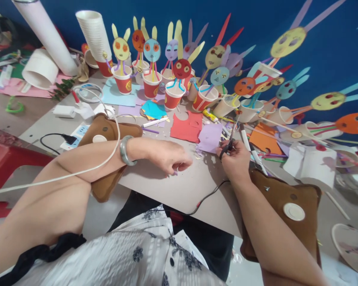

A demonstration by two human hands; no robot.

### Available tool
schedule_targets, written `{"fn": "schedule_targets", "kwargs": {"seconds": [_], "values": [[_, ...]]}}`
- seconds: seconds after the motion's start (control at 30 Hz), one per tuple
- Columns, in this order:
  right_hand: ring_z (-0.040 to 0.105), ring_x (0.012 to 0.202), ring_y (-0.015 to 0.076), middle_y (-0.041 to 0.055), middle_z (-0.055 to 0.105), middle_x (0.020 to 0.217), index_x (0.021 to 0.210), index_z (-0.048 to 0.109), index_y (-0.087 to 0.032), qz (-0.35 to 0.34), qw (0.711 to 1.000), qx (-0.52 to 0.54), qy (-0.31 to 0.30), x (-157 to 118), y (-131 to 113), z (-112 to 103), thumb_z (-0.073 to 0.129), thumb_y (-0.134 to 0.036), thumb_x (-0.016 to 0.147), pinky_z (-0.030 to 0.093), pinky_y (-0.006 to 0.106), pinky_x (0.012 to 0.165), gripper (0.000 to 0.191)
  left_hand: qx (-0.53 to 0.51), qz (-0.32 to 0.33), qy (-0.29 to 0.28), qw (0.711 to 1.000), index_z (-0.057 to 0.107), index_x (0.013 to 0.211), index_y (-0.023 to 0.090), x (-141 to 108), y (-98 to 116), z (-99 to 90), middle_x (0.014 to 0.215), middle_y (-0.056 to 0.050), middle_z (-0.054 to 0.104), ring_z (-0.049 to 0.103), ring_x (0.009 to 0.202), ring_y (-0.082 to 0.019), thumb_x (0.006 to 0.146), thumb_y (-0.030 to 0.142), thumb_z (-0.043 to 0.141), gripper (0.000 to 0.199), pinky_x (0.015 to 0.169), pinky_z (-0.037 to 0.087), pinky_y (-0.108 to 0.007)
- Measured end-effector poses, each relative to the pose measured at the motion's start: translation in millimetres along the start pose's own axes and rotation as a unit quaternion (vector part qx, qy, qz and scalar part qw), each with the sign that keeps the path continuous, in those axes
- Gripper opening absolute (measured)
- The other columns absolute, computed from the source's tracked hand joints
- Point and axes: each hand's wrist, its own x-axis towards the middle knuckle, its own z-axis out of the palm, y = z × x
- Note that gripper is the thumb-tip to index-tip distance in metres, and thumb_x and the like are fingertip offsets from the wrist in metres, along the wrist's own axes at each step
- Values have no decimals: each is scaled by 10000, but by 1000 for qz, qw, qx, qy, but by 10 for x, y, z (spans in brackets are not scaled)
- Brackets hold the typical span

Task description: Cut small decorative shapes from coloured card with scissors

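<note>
Through the head camera I have both hands over the grey table (167,190). My left hand (170,157) is palm down above the near part of it, fingers curled in and nearly closed. A tiny purple bit (175,172) shows at the fingertips; I cannot tell whether it is paper, or whether the fingers pinch anything.

My right hand (235,159) is closed around the dark handles of the scissors (229,147), with the blades pointing away from me. I cannot tell how far the blades are open. The scissors are just to the right of the purple paper (210,138), which lies flat beside the red paper (185,129) with its cut-out curves. Small scraps (198,152) lie near the purple paper's front edge.

Farther back I see blue paper (154,109) on the left and orange paper (264,137) on the right. Behind them stands a crowd of paper cups (173,97) bearing round paper faces (182,69) with long ears. A brown cushion (107,133) lies partly under the left forearm, and a second cushion (282,214) sits beside the right forearm.
</note>
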Motion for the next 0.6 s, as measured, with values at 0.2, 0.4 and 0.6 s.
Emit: {"fn": "schedule_targets", "kwargs": {"seconds": [0.2, 0.4, 0.6], "values": [[577, 664, 164, -17, 617, 742, 736, 548, -224, 0, 1000, -30, 3, 1, -13, -14, 761, -236, 619, 500, 344, 652, 244, 4, -71, 102, 992, 723, 888, 142, 30, -178, -71, 756, -22, 699, 563, 640, -102, 768, 125, 657, 138, 620, 339, -246], [533, 633, 155, -33, 581, 699, 744, 554, -228, 3, 999, -39, -3, -14, -40, -33, 749, -222, 623, 472, 337, 639, 229, -14, -82, 163, 983, 711, 803, 147, 38, -262, -87, 740, -25, 690, 556, 627, -104, 756, 173, 637, 92, 625, 340, -261], [546, 664, 189, 10, 613, 749, 759, 563, -237, -3, 999, -34, -5, -7, -5, -25, 785, -286, 632, 489, 381, 665, 261, 30, -70, 138, 987, 703, 798, 150, 36, -287, -52, 807, -51, 682, 561, 714, -135, 787, 226, 649, 94, 645, 344, -268]]}}
